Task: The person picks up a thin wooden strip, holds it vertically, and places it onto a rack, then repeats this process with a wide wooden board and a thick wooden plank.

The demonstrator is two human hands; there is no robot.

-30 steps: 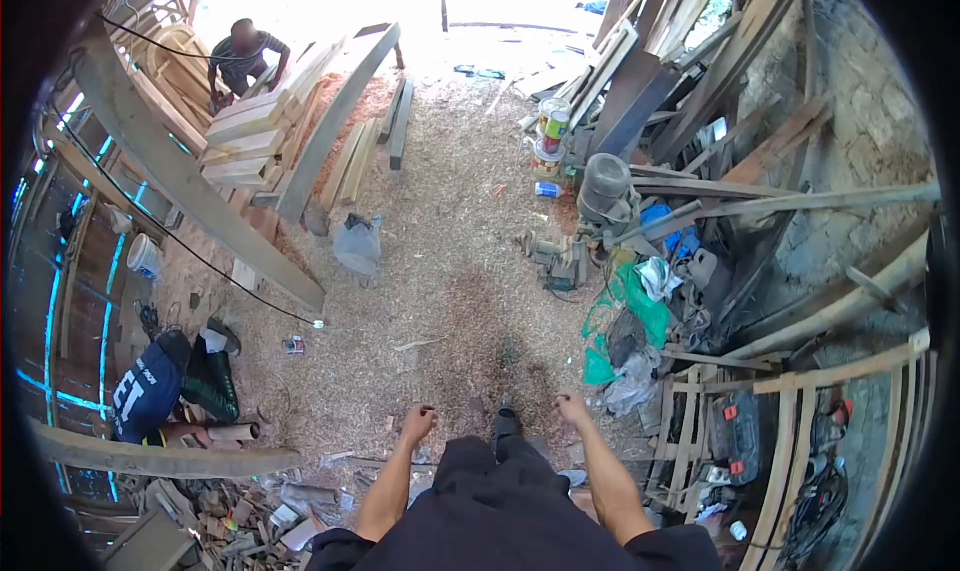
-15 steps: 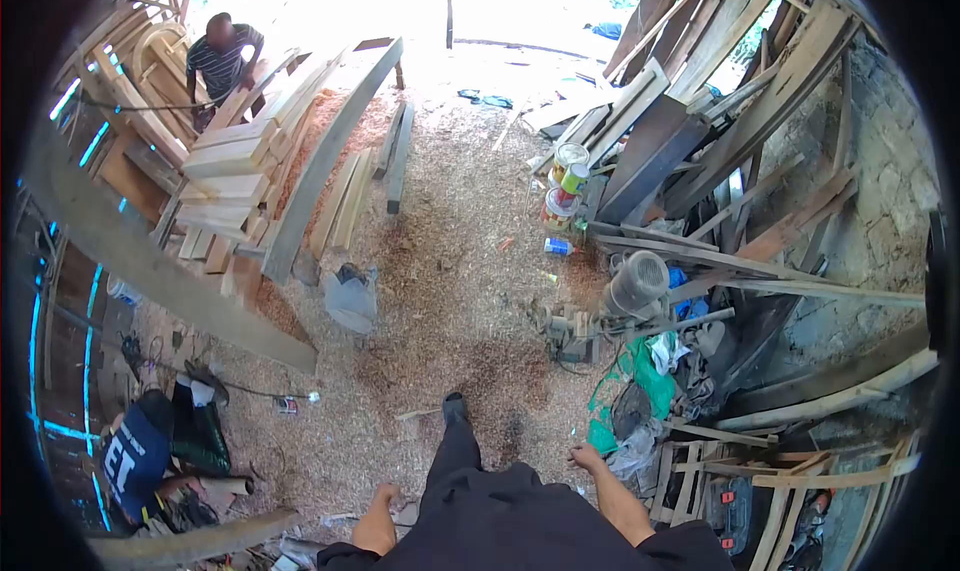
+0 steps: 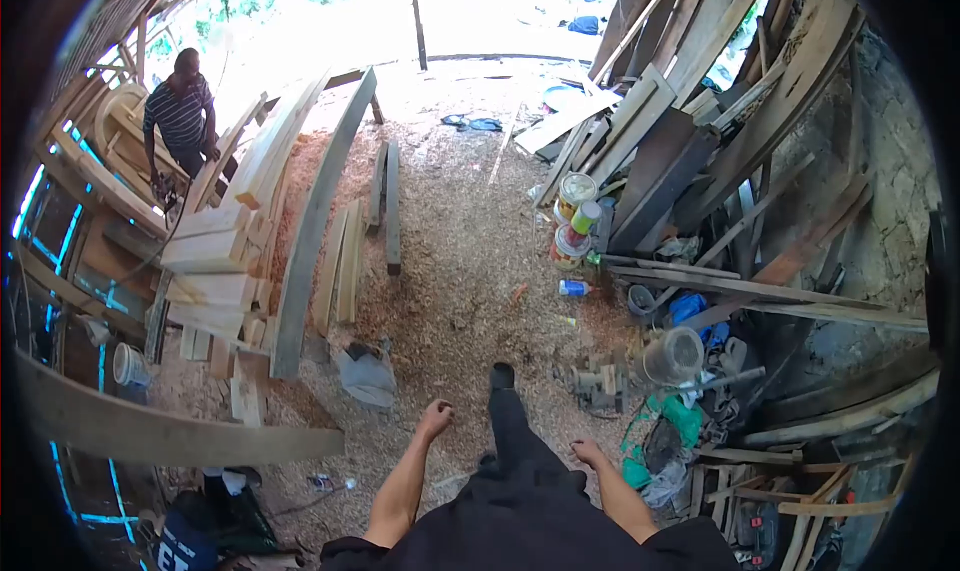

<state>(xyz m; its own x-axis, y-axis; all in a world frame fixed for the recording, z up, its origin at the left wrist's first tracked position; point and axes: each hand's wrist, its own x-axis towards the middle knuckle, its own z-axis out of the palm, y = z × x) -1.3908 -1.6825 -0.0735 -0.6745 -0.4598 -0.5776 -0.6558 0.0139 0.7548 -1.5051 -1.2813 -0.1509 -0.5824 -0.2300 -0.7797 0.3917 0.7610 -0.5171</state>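
Note:
My left hand (image 3: 436, 418) hangs in front of my body over the shavings-covered floor (image 3: 450, 301), its fingers loosely curled; whether anything is in it is too small to tell. My right hand (image 3: 588, 453) is low on the other side, fingers bent, left of a green bag (image 3: 682, 421). One dark shoe (image 3: 502, 376) shows ahead on the floor. A grey plastic bag (image 3: 367, 376) lies ahead and to the left of my left hand.
Stacked timber (image 3: 215, 256) and a long plank (image 3: 315, 221) stand at left, with a person (image 3: 180, 116) behind. Another person (image 3: 188, 536) is low at left. Paint cans (image 3: 576, 193), a bucket (image 3: 674, 357) and leaning boards (image 3: 660, 181) line the right. A curved beam (image 3: 190, 421) juts in.
My left hand has swung forward and up. The grey bag, timber and bucket sit lower in view. The standing person is more upright.

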